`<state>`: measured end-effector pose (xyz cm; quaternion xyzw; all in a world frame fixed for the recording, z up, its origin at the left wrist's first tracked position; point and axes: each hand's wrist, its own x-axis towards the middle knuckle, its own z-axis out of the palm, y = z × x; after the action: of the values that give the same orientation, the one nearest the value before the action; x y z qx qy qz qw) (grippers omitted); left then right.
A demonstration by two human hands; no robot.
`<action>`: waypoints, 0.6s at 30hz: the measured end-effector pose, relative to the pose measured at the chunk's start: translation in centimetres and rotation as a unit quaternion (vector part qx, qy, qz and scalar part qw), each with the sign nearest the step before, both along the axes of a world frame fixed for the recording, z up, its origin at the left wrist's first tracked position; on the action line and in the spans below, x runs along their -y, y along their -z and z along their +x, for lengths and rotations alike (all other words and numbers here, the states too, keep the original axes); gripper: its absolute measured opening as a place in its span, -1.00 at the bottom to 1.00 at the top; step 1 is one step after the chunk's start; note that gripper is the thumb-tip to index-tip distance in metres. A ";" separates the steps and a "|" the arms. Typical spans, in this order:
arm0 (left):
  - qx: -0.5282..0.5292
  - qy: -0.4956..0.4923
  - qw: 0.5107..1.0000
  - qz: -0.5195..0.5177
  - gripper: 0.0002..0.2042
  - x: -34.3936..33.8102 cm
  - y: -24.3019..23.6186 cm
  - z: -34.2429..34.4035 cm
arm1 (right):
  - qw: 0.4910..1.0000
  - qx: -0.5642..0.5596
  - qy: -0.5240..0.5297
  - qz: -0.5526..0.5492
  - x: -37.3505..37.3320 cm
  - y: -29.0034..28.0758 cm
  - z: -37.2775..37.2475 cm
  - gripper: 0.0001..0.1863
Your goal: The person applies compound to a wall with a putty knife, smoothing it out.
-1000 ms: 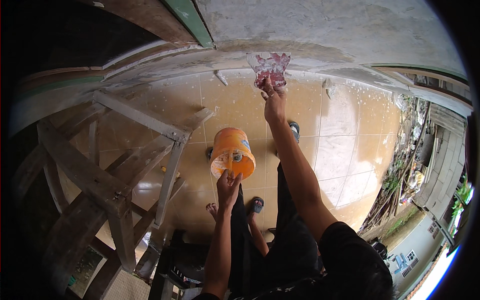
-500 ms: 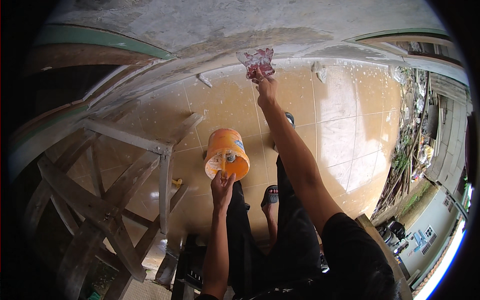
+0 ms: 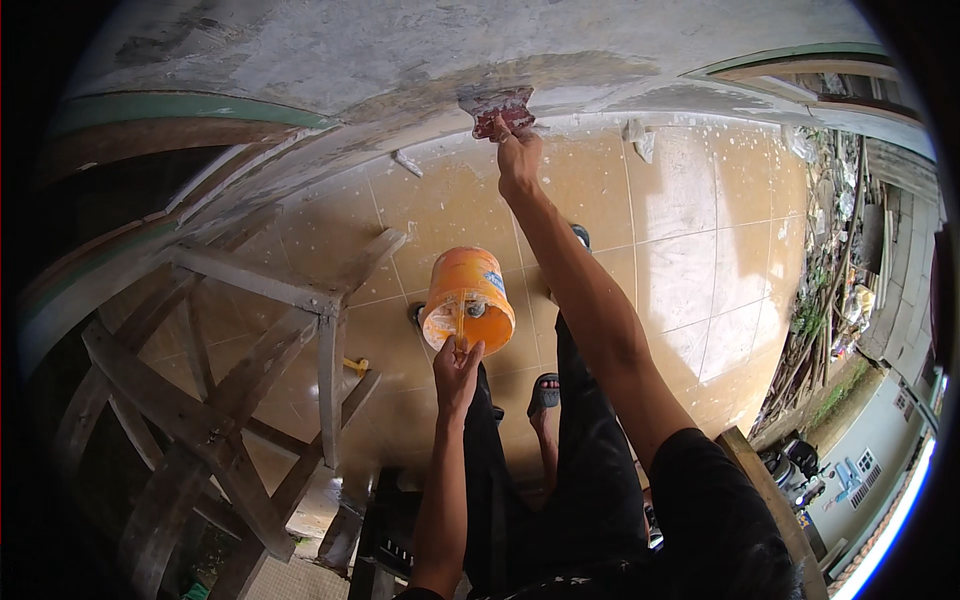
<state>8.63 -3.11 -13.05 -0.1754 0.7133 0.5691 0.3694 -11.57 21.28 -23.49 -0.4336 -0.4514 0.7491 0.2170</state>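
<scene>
My right hand is stretched far out, its fingers closed on a dark red, putty-smeared scraper. The scraper's wide edge lies at the grey, patchily plastered wall; whether it presses on the surface is hard to tell. Lower down, my left hand grips an orange bucket at its near rim. White smears coat the bucket, and its mouth is turned toward me. Inside, a narrow yellowish strip and a pale lump show; I cannot make out what they are.
A rough wooden trestle stands close on the left. Tan floor tiles spotted with white run along the wall, with a crumpled plastic scrap on them. Sticks and rubbish line the right side. Green-edged frames flank the wall.
My right hand and the scraper have shifted slightly left and farther up along the wall. The bucket in my left hand has moved a little right and up.
</scene>
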 end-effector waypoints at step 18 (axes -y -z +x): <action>0.007 -0.030 0.999 0.019 -0.78 -0.2 -0.8 -0.4 | 0.994 -0.103 0.038 -0.013 1.6 -4.4 4.7 -0.89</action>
<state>8.27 -2.87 -12.28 -0.1936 0.6943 0.5920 0.3606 -6.90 19.65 -19.09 -0.3738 -0.3999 0.7870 0.2847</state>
